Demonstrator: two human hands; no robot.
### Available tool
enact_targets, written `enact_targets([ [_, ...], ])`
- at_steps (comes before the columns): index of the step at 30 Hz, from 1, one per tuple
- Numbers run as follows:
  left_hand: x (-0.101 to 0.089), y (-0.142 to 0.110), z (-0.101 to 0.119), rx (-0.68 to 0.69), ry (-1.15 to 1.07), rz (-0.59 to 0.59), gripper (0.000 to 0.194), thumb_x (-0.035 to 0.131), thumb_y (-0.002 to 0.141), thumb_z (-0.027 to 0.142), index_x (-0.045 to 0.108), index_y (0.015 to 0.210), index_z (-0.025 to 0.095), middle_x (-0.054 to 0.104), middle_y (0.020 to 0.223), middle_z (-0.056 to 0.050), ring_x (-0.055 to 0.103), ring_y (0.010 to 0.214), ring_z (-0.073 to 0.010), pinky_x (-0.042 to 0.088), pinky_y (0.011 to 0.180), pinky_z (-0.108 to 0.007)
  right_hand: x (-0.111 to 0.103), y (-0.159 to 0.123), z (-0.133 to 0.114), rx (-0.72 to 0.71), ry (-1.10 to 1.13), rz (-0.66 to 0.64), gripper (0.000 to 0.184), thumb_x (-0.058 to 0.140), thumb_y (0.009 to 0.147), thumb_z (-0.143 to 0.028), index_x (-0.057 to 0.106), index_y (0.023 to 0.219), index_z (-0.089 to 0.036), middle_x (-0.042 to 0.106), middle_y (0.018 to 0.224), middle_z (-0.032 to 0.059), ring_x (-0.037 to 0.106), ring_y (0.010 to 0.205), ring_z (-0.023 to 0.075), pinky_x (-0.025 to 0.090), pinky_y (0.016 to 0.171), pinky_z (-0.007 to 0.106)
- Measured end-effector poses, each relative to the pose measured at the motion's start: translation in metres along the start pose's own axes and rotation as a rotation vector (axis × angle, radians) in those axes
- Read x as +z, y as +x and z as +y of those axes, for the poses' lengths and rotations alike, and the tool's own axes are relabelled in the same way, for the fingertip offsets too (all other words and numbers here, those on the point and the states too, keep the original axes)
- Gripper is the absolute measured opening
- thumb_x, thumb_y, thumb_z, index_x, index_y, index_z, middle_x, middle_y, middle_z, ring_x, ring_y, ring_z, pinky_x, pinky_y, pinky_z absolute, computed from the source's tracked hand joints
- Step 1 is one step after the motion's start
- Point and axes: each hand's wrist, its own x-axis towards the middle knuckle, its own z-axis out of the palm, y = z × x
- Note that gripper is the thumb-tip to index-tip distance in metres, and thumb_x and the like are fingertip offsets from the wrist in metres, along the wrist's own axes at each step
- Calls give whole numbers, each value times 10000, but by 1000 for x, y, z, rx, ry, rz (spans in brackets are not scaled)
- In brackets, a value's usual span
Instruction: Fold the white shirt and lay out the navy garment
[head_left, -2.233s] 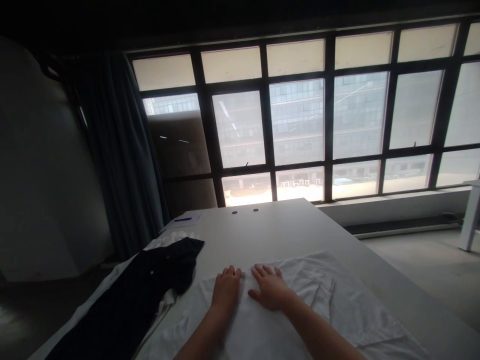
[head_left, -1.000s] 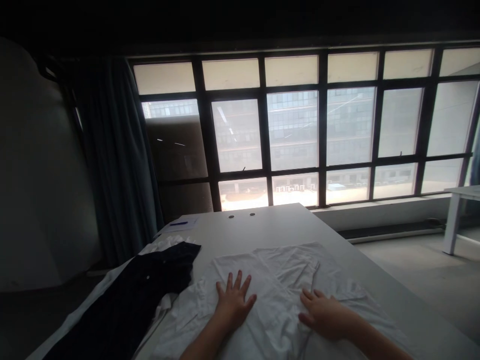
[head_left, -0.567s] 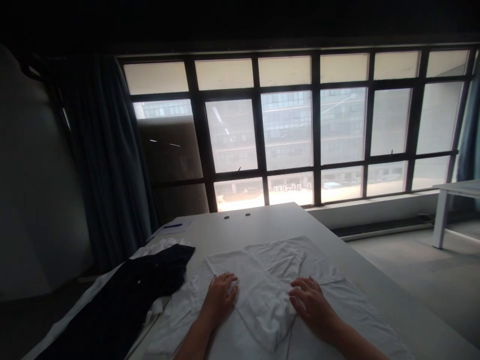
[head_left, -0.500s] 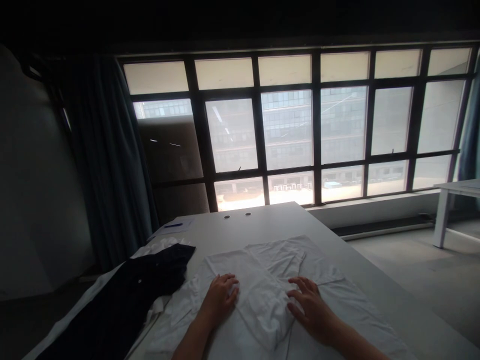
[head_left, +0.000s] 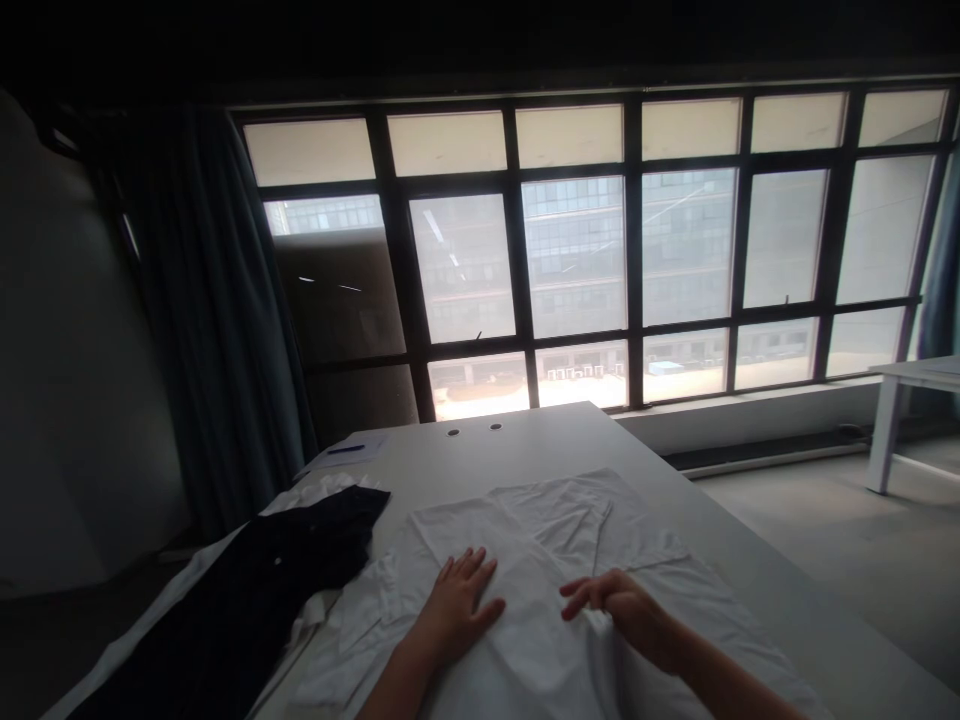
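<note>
Window wall [head_left: 570, 260] with dark frames fills the far side of the room, a dark curtain [head_left: 210, 300] hanging at its left end and a small white side table [head_left: 915, 368] standing near its right end. Below it runs a long white worktop [head_left: 525, 445], its far end marked by two small round holes [head_left: 454, 432]. A sheet of paper [head_left: 345, 453] with a blue pen [head_left: 345, 450] on it lies near the worktop's far left corner. Closer in, a dark button-front garment [head_left: 262, 570] lies along the left edge, over a strip of white fabric [head_left: 300, 495]. Just beside it, a creased white garment [head_left: 540, 520] lies spread and partly folded at the middle of the worktop. The left hand [head_left: 457, 600] rests open on it, palm down with fingers spread. The right hand [head_left: 615, 600] sits on the same garment with fingers curled at a raised fold; whether it actually pinches the fabric cannot be told.
</note>
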Motion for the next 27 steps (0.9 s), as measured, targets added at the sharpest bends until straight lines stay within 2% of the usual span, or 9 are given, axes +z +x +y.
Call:
enact_targets([
  [2, -3, -2, 4, -20, 4, -32, 762, 427, 919, 766, 423, 1544, 331, 317, 1664, -53, 237, 1552, -304, 147, 1277, -532, -6, 0, -18, -5, -58, -77, 330, 513, 796, -402, 635, 581, -183, 750, 1101, 128, 585, 1227, 310, 390, 1083, 433],
  [4, -6, -3, 8, -39, 8, -50, 768, 421, 918, 765, 415, 1549, 327, 299, 1671, -49, 211, 1559, -298, 119, 1282, -524, -9, 2, -30, 93, -200, -48, 401, 435, 842, -439, 648, 629, -174, 715, 1172, 139, 618, 1143, 292, 478, 948, 399],
  [7, -9, -5, 12, -52, 11, -71, 772, 410, 916, 768, 394, 1558, 339, 282, 1678, -37, 187, 1566, -297, 83, 1280, -550, -9, 3, -33, 296, -547, 14, 368, 475, 837, -477, 673, 861, -168, 715, 1000, 128, 657, 880, 250, 495, 708, 330],
  [9, -10, -5, 14, -58, 14, -81, 775, 403, 913, 772, 384, 1561, 347, 272, 1681, -34, 177, 1567, -302, 57, 1272, -583, -8, 0, -29, 324, -800, -13, 319, 564, 803, -437, 670, 943, -171, 715, 925, 103, 647, 822, 236, 473, 715, 322],
  [12, -11, -5, 17, -71, 20, -83, 769, 389, 913, 775, 379, 1560, 360, 256, 1685, -32, 165, 1569, -315, 25, 1253, -632, -3, -10, -24, 295, -1054, -96, 312, 595, 801, -437, 688, 922, -165, 724, 989, 136, 655, 892, 284, 466, 789, 366],
  [16, -8, -2, 19, -127, 37, -40, 714, 359, 933, 744, 404, 1545, 379, 290, 1674, -20, 189, 1562, -317, 58, 1246, -639, 1, -17, -30, 288, -1124, -148, 351, 581, 825, -459, 705, 973, -167, 714, 1089, 164, 660, 977, 331, 471, 853, 409],
  [22, -5, 1, 9, -225, 74, 32, 688, 220, 995, 659, 421, 1548, 303, 321, 1662, -66, 200, 1561, -306, 84, 1243, -626, -10, -15, -47, 225, -1012, -12, 358, 507, 904, -440, 692, 1079, -188, 719, 1140, 150, 653, 1066, 304, 454, 916, 371],
  [24, -6, 1, 5, -246, 85, 30, 699, 209, 996, 657, 413, 1554, 288, 313, 1664, -81, 204, 1559, -309, 85, 1242, -622, -16, -16, -49, 272, -1067, -54, 395, 594, 838, -508, 711, 1047, -193, 728, 1102, 142, 665, 1011, 312, 467, 863, 368],
  [27, -5, 1, 1, -269, 98, 11, 714, 241, 982, 675, 371, 1574, 298, 262, 1681, -79, 173, 1566, -317, 76, 1238, -632, -23, -21, -50, 405, -1177, -189, 440, 747, 658, -565, 735, 917, -210, 729, 920, 85, 667, 825, 281, 467, 717, 337],
])
